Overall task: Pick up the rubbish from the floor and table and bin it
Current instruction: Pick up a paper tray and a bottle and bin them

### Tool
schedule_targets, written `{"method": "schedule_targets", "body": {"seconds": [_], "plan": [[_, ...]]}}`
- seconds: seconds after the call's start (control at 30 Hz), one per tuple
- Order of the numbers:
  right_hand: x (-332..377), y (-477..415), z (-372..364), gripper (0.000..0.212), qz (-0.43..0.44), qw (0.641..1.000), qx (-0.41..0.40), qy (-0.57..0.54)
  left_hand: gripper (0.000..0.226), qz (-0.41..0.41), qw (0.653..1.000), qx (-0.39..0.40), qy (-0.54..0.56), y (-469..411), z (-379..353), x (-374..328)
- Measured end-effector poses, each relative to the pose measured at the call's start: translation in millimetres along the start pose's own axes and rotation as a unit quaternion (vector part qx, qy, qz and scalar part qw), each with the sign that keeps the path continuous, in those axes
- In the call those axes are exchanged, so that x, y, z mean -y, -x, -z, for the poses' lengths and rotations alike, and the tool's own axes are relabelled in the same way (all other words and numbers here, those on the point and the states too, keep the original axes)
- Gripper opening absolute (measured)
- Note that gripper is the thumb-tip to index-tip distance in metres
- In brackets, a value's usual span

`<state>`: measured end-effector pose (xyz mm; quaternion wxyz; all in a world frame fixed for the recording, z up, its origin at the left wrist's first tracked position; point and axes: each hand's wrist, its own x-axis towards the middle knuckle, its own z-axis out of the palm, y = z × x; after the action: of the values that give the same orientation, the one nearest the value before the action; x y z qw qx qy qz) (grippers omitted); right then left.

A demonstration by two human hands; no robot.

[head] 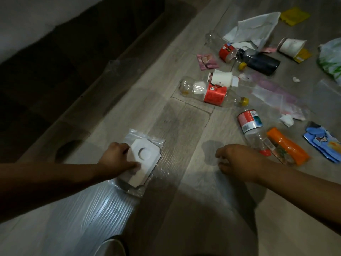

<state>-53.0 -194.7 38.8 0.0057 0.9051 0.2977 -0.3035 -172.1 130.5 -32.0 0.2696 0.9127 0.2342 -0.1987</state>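
My left hand [118, 159] grips a white card piece with a round cut-out [145, 157], which lies in a clear plastic bag [147, 139] on the wooden floor. A large clear plastic sheet [88, 209] spreads below it. My right hand [238, 161] hovers low over the floor with fingers loosely curled, holding nothing, just left of a clear bottle with a red cap [252, 130]. An orange wrapper [287, 146] lies beside that bottle. Farther away lie a red-labelled bottle with a yellow cap [214, 93] and a paper cup [221, 79].
More rubbish lies at the upper right: a dark bottle [260, 61], a second paper cup [291, 46], white paper [258, 28], a yellow wrapper [295, 15], a pink sachet [207, 60], a blue wrapper [324, 141] and tissues [287, 120]. A dark sofa base [55, 71] runs along the left.
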Motion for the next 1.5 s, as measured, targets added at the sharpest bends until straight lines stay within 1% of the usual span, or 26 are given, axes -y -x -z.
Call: {"method": "schedule_targets", "body": {"seconds": [0.1, 0.13, 0.2, 0.27, 0.33, 0.43, 0.57, 0.7, 0.8, 0.87, 1.0, 1.07, 1.1, 1.23, 1.3, 1.37, 1.5], "plan": [[-6.3, -3.6, -1.3, 0.042, -0.01, 1.0, 0.005, -0.006, 0.086, 0.025, 0.994, -0.024, -0.1, -7.2, -1.9, 1.6], [-8.6, -4.6, -1.9, 0.041, -0.015, 1.0, 0.003, -0.01, 0.099, 0.031, 0.993, -0.033, -0.107, -9.0, -4.1, 1.0], [-13.7, -6.7, -3.2, 0.04, -0.029, 0.999, -0.009, -0.027, 0.123, 0.039, 0.994, -0.042, -0.088, -11.2, -9.2, -0.9], [-20.2, -9.2, -3.2, 0.041, -0.046, 0.997, -0.028, -0.046, 0.138, 0.051, 0.995, -0.04, -0.081, -12.8, -13.1, -4.6], [-28.4, -11.5, -1.7, 0.048, -0.073, 0.994, -0.053, -0.065, 0.143, 0.059, 0.99, -0.038, -0.122, -15.0, -16.2, -9.6], [-42.8, -14.1, 0.7, 0.06, -0.132, 0.983, -0.097, -0.085, 0.137, 0.055, 0.982, -0.052, -0.172, -17.5, -20.3, -14.7], [-61.5, -18.5, 1.1, 0.072, -0.191, 0.969, -0.129, -0.095, 0.128, 0.008, 0.981, -0.065, -0.181, -19.6, -23.5, -12.7], [-76.8, -23.9, 7.0, 0.081, -0.224, 0.951, -0.179, -0.119, 0.124, -0.029, 0.99, -0.059, -0.125, -16.1, -28.8, -14.6], [-92.6, -28.0, 13.6, 0.089, -0.276, 0.932, -0.167, -0.167, 0.121, -0.032, 0.995, -0.042, -0.083, -13.9, -31.5, -20.2], [-102.8, -30.3, 16.2, 0.089, -0.295, 0.921, -0.158, -0.198, 0.119, -0.048, 0.996, -0.033, -0.064, -14.3, -32.0, -24.4], [-107.1, -33.3, 8.8, 0.086, -0.291, 0.927, -0.119, -0.205, 0.115, -0.034, 0.998, 0.001, 0.044, -14.1, -32.4, -33.3], [-105.2, -36.4, 2.5, 0.079, -0.275, 0.928, -0.122, -0.219, 0.113, -0.022, 0.998, 0.007, 0.064, -12.5, -33.7, -37.7], [-104.3, -38.0, 0.0, 0.08, -0.27, 0.928, -0.124, -0.223, 0.111, -0.019, 0.997, 0.009, 0.072, -11.9, -34.4, -40.1], [-103.1, -41.6, -6.1, 0.097, -0.257, 0.92, -0.113, -0.274, 0.096, -0.013, 0.994, 0.025, 0.11, -9.8, -33.8, -51.3], [-103.1, -40.9, -7.6, 0.099, -0.251, 0.919, -0.102, -0.286, 0.088, -0.012, 0.993, 0.027, 0.113, -8.3, -31.8, -57.0], [-101.8, -39.7, -8.8, 0.094, -0.246, 0.919, -0.098, -0.293, 0.08, -0.013, 0.993, 0.027, 0.113, -6.0, -28.4, -62.0], [-95.3, -33.5, -7.3, 0.076, -0.246, 0.903, -0.119, -0.331, 0.071, -0.014, 0.994, 0.023, 0.109, -1.6, -19.9, -74.4]]}}
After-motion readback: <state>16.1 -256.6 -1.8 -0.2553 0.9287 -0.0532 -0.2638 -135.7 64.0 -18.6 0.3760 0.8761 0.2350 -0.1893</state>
